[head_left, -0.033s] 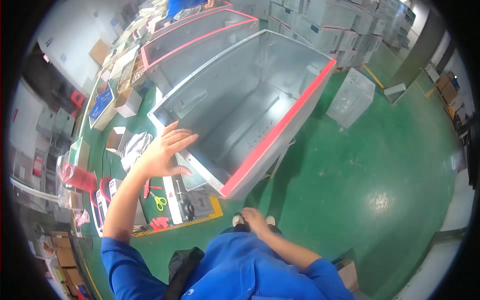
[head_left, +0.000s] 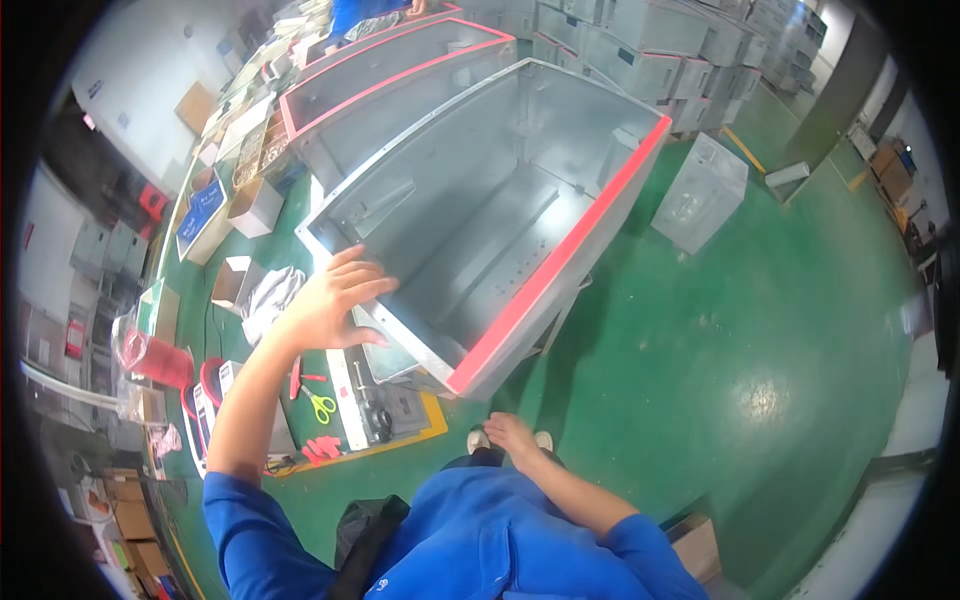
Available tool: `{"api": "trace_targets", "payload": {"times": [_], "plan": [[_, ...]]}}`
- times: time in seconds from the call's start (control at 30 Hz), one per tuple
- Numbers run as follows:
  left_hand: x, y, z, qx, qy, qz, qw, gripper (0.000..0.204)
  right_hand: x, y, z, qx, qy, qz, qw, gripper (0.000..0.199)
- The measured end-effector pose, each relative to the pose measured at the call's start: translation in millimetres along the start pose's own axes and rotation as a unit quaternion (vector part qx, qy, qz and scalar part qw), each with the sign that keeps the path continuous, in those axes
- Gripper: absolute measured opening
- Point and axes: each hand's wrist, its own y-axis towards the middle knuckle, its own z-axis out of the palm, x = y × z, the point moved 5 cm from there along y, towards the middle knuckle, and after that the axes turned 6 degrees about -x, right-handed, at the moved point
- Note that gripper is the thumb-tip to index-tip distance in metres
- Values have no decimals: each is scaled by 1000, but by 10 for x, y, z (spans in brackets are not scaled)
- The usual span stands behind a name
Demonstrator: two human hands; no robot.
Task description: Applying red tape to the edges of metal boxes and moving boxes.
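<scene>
A large grey sheet-metal cabinet shell point(head_left: 520, 200) with a red front rim lies open toward me on the green floor. My left hand point(head_left: 335, 300) is stretched out, fingers spread, over the near-left corner of its rim and holds nothing. It looks to be just touching the edge. My right hand point(head_left: 510, 435) hangs low in front of my legs, above my light shoes, relaxed and with nothing in it. Both arms come out of blue sleeves.
A second red-rimmed shell point(head_left: 400, 60) lies behind the first. A small grey cabinet point(head_left: 700, 195) stands on the floor at right, with stacked grey cabinets point(head_left: 650, 50) beyond. At left lie yellow scissors point(head_left: 320, 405), red tools point(head_left: 320, 448) and cardboard boxes point(head_left: 255, 205).
</scene>
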Motion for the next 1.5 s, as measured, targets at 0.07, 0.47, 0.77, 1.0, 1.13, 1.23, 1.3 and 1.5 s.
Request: {"api": "trace_targets", "payload": {"times": [0.07, 0.47, 0.77, 1.0, 1.13, 1.23, 1.3, 1.5], "plan": [[105, -28, 81, -47, -20, 18, 999, 53, -373, 462, 60, 45, 268, 62, 960, 39], [-71, -25, 118, -76, -47, 20, 996, 42, -221, 1018, 609, -58, 642, -58, 762, 52], [-1237, -183, 114, 40, -104, 8, 994, 66, -110, 393, -564, -177, 544, -124, 811, 50], [178, 616, -54, 35, -85, 138, 986, 87, 604, -32, -1398, -230, 492, -210, 813, 49], [332, 1203, 260, 28, -34, 227, 973, 71, 1054, -95, -1768, -245, 463, -240, 817, 48], [265, 1533, 540, 31, -73, 222, 972, 49, 1392, -32, -1987, -244, 438, -245, 830, 48], [50, 1711, 621, 23, -39, 210, 977, 41, 1611, 40, -2125, -236, 426, -239, 840, 48], [-363, 1859, 686, 1, 18, 108, 994, 43, 2196, 194, -2495, -234, 393, -221, 861, 47]]}}
